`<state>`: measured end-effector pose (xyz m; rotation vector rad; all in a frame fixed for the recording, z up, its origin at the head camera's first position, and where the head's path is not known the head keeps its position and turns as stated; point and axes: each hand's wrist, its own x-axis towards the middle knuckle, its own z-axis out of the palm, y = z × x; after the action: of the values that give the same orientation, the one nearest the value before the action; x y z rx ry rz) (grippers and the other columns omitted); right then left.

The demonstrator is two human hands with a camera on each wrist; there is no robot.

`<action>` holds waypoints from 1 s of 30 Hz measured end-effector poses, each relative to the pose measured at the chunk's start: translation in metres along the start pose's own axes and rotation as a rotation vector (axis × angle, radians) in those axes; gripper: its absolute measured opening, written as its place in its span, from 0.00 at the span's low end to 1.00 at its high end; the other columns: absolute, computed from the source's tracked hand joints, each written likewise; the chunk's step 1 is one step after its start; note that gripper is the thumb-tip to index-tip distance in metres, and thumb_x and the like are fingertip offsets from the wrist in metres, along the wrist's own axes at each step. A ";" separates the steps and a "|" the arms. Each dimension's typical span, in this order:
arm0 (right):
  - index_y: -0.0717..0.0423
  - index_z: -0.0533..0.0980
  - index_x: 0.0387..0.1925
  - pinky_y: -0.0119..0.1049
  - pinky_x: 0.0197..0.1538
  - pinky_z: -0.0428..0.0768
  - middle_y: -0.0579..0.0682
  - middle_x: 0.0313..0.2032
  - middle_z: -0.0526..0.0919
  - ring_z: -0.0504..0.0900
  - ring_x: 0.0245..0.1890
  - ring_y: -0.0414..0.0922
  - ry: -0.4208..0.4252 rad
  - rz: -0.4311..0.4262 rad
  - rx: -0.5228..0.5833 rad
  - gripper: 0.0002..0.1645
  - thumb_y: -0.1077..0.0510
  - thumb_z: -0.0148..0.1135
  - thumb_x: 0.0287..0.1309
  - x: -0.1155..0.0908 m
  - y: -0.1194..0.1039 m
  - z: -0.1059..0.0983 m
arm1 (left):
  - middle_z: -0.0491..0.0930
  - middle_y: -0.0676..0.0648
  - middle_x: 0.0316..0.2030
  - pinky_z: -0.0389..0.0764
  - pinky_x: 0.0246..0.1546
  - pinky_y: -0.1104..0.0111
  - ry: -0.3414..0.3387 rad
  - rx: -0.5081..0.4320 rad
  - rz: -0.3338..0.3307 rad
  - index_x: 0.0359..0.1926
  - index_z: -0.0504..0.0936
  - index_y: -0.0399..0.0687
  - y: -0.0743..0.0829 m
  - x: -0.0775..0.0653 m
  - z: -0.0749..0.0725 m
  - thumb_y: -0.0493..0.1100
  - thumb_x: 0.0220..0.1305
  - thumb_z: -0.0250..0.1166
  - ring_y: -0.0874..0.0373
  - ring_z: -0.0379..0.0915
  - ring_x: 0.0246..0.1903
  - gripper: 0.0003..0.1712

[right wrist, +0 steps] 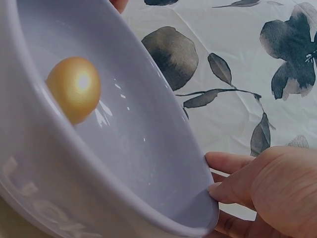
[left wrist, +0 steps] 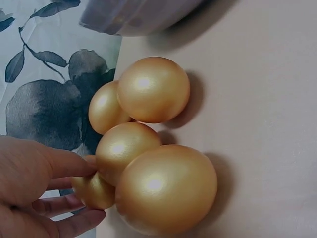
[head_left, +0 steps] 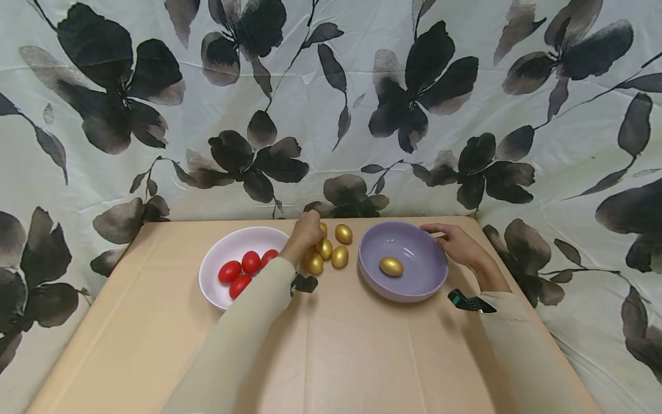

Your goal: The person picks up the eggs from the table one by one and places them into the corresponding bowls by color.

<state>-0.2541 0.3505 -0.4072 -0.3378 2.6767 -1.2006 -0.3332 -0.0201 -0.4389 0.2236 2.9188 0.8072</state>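
"Eggs (head_left: 339,256), gold ones, sit in a loose cluster on the table (head_left: 336,356). Where is the left hand (head_left: 306,233) among them?"

"At the back, by the table's far edge. The left wrist view shows its fingers on two sides of the far egg (left wrist: 98,194), a narrow pinch, with another egg right up against it."

"How will that one handle?"

"Light and hard, I'd guess, though whether it's hollow I can't tell. The glossy shell looks slippery and likely to roll. I'd take it round the widest part, fingers opposite the thumb, squeezing softly in case it's brittle."

"And the right hand (head_left: 457,241)?"

"It holds the purple bowl (head_left: 414,282) by the right side of the rim, thumb and fingers close together there. How tightly, I can't tell. One gold egg (head_left: 391,266) lies inside."

"Would the bowl be awkward?"

"Probably stiff and smooth, and the rim is the best place to hold. A hard tug could set the egg rolling."

"What about the pale bowl (head_left: 212,282)?"

"It stands on the left with red eggs (head_left: 251,262) in it, partly hidden by the left sleeve (head_left: 243,328)."
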 end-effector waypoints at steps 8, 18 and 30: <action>0.61 0.70 0.69 0.60 0.59 0.80 0.68 0.68 0.69 0.77 0.60 0.68 0.004 -0.019 -0.006 0.30 0.75 0.42 0.69 0.017 0.030 -0.003 | 0.64 0.49 0.20 0.66 0.25 0.66 0.033 -0.114 0.019 0.16 0.70 0.43 -0.004 0.003 -0.007 0.31 0.50 0.71 0.53 0.62 0.26 0.17; 0.63 0.69 0.69 0.60 0.59 0.80 0.68 0.69 0.69 0.77 0.60 0.68 -0.007 -0.050 -0.009 0.29 0.74 0.42 0.70 0.023 0.032 -0.006 | 0.64 0.50 0.22 0.63 0.26 0.68 0.073 -0.185 0.109 0.20 0.72 0.40 -0.007 0.005 -0.014 0.30 0.51 0.65 0.55 0.61 0.26 0.10; 0.62 0.69 0.70 0.60 0.60 0.79 0.68 0.69 0.69 0.77 0.60 0.68 -0.001 -0.033 -0.014 0.29 0.74 0.43 0.70 0.023 0.031 -0.006 | 0.73 0.47 0.27 0.69 0.34 0.65 0.086 -0.237 0.201 0.37 0.86 0.36 0.005 -0.008 -0.019 0.32 0.58 0.69 0.53 0.68 0.32 0.05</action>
<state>-0.2817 0.3679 -0.4285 -0.3853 2.6897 -1.1914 -0.3272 -0.0273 -0.4193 0.4769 2.8750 1.2101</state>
